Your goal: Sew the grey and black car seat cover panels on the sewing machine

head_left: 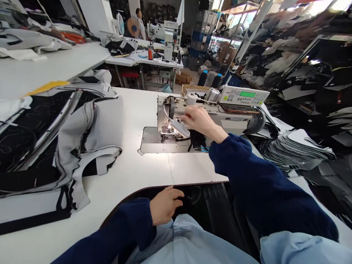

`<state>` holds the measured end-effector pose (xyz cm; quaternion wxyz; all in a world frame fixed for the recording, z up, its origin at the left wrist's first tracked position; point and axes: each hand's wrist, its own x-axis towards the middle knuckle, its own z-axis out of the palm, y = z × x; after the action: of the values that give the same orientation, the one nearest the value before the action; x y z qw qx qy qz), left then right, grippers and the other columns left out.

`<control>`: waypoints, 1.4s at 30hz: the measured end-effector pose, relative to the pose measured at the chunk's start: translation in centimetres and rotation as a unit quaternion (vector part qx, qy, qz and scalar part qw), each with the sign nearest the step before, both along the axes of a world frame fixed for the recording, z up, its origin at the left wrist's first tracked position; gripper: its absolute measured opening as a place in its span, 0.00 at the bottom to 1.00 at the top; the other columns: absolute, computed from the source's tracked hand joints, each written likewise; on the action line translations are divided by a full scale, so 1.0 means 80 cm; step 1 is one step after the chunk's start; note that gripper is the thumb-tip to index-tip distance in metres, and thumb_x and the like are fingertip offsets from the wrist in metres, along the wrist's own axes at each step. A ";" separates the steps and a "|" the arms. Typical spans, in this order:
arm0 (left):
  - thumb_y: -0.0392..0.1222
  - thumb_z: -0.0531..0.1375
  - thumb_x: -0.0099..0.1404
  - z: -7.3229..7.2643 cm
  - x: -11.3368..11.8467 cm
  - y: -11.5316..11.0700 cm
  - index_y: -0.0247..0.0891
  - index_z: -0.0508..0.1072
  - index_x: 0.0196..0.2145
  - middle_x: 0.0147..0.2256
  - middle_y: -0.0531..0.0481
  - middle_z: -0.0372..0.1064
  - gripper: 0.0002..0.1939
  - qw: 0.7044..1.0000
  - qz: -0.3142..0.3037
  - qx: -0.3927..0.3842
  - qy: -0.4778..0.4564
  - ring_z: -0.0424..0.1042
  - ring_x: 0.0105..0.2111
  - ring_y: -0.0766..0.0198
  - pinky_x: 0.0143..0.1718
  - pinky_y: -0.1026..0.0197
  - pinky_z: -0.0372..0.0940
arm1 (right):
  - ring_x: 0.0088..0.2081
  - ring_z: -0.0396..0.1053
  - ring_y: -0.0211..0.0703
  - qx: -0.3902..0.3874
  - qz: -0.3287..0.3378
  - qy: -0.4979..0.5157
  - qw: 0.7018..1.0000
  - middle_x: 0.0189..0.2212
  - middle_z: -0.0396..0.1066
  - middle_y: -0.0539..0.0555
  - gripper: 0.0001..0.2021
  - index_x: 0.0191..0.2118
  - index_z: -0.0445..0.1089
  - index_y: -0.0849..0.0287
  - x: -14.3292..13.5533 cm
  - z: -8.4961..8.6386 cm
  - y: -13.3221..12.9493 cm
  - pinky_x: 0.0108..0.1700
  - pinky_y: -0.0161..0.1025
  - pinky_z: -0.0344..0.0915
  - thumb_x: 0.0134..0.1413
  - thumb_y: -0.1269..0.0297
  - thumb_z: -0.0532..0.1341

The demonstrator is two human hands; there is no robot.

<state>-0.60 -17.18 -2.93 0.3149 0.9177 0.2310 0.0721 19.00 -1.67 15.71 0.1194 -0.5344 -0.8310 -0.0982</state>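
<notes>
An industrial sewing machine (209, 113) stands on the white table, its small silver lamp (180, 128) lit beside the needle area. Up against the machine's head, just above the lamp, my right hand (200, 120) has its fingers curled in; whatever is between the fingertips is hidden. My left hand (166, 205) is low at the table's front edge, near my lap, with the fingers apart and nothing in them. A thin dark thread (169, 165) runs from the metal needle plate (151, 141) across the tabletop to that edge.
Grey and black sewn fabric pieces (101, 113) are heaped on the left of the table (132, 168). A stack of cut grey pieces (298, 150) lies right of the machine. The control panel (244, 96) sits on top. Another person (141, 25) is in the background.
</notes>
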 end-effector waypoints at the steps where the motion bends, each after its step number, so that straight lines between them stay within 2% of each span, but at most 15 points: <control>1: 0.30 0.52 0.57 0.009 -0.010 0.019 0.41 0.74 0.42 0.53 0.44 0.67 0.18 0.999 0.004 0.055 -0.001 0.67 0.52 0.54 0.58 0.50 0.58 | 0.32 0.64 0.41 0.019 0.009 0.014 1.000 0.32 0.69 0.58 0.15 0.33 0.69 0.63 0.009 -0.005 -0.005 0.33 0.36 0.53 0.64 0.60 0.50; 5: 0.26 0.48 0.59 0.049 -0.036 0.112 0.37 0.72 0.45 0.54 0.42 0.67 0.21 0.968 0.107 0.214 0.078 0.69 0.44 0.55 0.46 0.51 0.65 | 0.36 0.65 0.43 0.086 0.028 0.050 0.995 0.37 0.68 0.59 0.15 0.35 0.68 0.61 0.058 -0.033 -0.032 0.38 0.37 0.58 0.66 0.63 0.47; 8: 0.22 0.47 0.57 0.062 -0.034 0.181 0.39 0.70 0.49 0.57 0.46 0.63 0.26 0.942 0.120 0.271 0.159 0.68 0.44 0.58 0.44 0.55 0.63 | 0.34 0.65 0.42 0.068 0.004 0.064 0.996 0.38 0.68 0.58 0.14 0.36 0.68 0.60 0.105 -0.061 -0.057 0.36 0.36 0.59 0.66 0.63 0.47; 12: 0.21 0.49 0.54 0.054 -0.017 0.242 0.39 0.69 0.51 0.55 0.45 0.65 0.29 0.934 0.036 0.287 0.209 0.67 0.42 0.59 0.41 0.58 0.61 | 0.32 0.66 0.40 0.005 -0.046 0.049 0.998 0.38 0.69 0.57 0.14 0.37 0.69 0.61 0.170 -0.099 -0.096 0.34 0.35 0.60 0.65 0.64 0.48; 16: 0.24 0.50 0.57 0.034 -0.017 0.263 0.37 0.72 0.36 0.36 0.44 0.70 0.15 0.934 0.008 0.305 0.187 0.65 0.37 0.58 0.38 0.58 0.58 | 0.36 0.69 0.41 -0.054 -0.092 0.020 0.994 0.39 0.70 0.58 0.12 0.39 0.70 0.62 0.203 -0.135 -0.127 0.37 0.35 0.62 0.64 0.66 0.50; 18: 0.25 0.50 0.59 0.026 -0.023 0.257 0.37 0.69 0.28 0.30 0.46 0.67 0.11 0.936 0.009 0.317 0.155 0.63 0.32 0.59 0.36 0.58 0.56 | 0.37 0.70 0.41 -0.096 -0.098 -0.010 0.990 0.40 0.70 0.59 0.12 0.41 0.70 0.63 0.199 -0.151 -0.133 0.40 0.36 0.64 0.65 0.67 0.50; 20: 0.27 0.49 0.62 0.023 -0.029 0.239 0.37 0.67 0.25 0.27 0.48 0.64 0.12 0.938 0.018 0.330 0.102 0.60 0.29 0.61 0.33 0.59 0.54 | 0.39 0.70 0.41 -0.135 -0.089 -0.054 0.985 0.45 0.69 0.61 0.13 0.45 0.70 0.63 0.184 -0.165 -0.129 0.42 0.37 0.65 0.65 0.68 0.49; 24: 0.29 0.46 0.68 0.045 -0.026 0.169 0.36 0.66 0.28 0.27 0.50 0.63 0.14 0.939 0.014 0.344 -0.020 0.57 0.27 0.64 0.31 0.60 0.52 | 0.44 0.70 0.46 -0.177 -0.097 -0.157 0.967 0.54 0.63 0.67 0.20 0.58 0.62 0.65 0.138 -0.182 -0.103 0.43 0.40 0.66 0.63 0.75 0.45; 26: 0.29 0.47 0.67 0.064 -0.018 0.131 0.36 0.66 0.28 0.27 0.51 0.63 0.12 0.941 -0.019 0.335 -0.040 0.58 0.28 0.64 0.32 0.60 0.53 | 0.43 0.70 0.49 -0.188 -0.122 -0.182 0.957 0.52 0.64 0.69 0.21 0.55 0.64 0.67 0.120 -0.186 -0.087 0.39 0.41 0.67 0.60 0.79 0.44; 29: 0.27 0.49 0.65 0.086 -0.004 0.093 0.36 0.65 0.28 0.29 0.50 0.64 0.11 0.946 -0.032 0.322 -0.029 0.59 0.29 0.64 0.36 0.58 0.55 | 0.40 0.70 0.50 -0.201 -0.122 -0.188 0.954 0.47 0.66 0.70 0.18 0.43 0.71 0.68 0.109 -0.187 -0.067 0.34 0.40 0.66 0.55 0.81 0.46; 31: 0.26 0.49 0.64 0.093 0.002 0.082 0.36 0.64 0.29 0.32 0.50 0.65 0.10 0.949 -0.014 0.314 -0.029 0.61 0.32 0.64 0.40 0.57 0.56 | 0.38 0.71 0.49 -0.209 -0.110 -0.191 0.953 0.46 0.66 0.69 0.17 0.41 0.71 0.68 0.111 -0.187 -0.059 0.33 0.39 0.66 0.53 0.82 0.48; 33: 0.27 0.48 0.64 0.094 0.006 0.078 0.36 0.64 0.30 0.39 0.47 0.67 0.10 0.953 0.007 0.299 -0.043 0.64 0.39 0.61 0.45 0.54 0.55 | 0.38 0.71 0.48 -0.214 -0.099 -0.194 0.952 0.45 0.66 0.69 0.18 0.43 0.70 0.69 0.115 -0.185 -0.055 0.33 0.39 0.66 0.51 0.83 0.49; 35: 0.28 0.47 0.66 0.094 0.011 0.077 0.37 0.64 0.31 0.40 0.47 0.67 0.10 0.961 0.008 0.270 -0.059 0.65 0.41 0.61 0.47 0.53 0.55 | 0.39 0.70 0.48 -0.215 -0.087 -0.196 0.953 0.46 0.65 0.68 0.18 0.44 0.69 0.69 0.121 -0.182 -0.057 0.34 0.39 0.66 0.51 0.83 0.49; 39: 0.28 0.45 0.66 0.099 0.021 0.071 0.37 0.62 0.30 0.29 0.52 0.65 0.11 0.975 -0.028 0.212 -0.065 0.62 0.29 0.66 0.36 0.62 0.59 | 0.44 0.68 0.49 -0.207 -0.063 -0.193 0.957 0.48 0.63 0.67 0.16 0.46 0.68 0.68 0.129 -0.176 -0.067 0.39 0.40 0.67 0.54 0.81 0.50; 42: 0.29 0.45 0.67 0.108 0.023 0.066 0.37 0.63 0.29 0.28 0.52 0.65 0.11 0.970 -0.029 0.229 -0.074 0.62 0.27 0.67 0.31 0.64 0.58 | 0.48 0.65 0.51 -0.198 -0.055 -0.185 0.961 0.50 0.62 0.68 0.16 0.47 0.67 0.69 0.131 -0.176 -0.076 0.44 0.43 0.66 0.56 0.80 0.49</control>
<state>1.28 -11.94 5.68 0.1147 0.9638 0.1579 0.1815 29.50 -7.77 1.64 -0.1508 -0.5646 -0.8107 -0.0350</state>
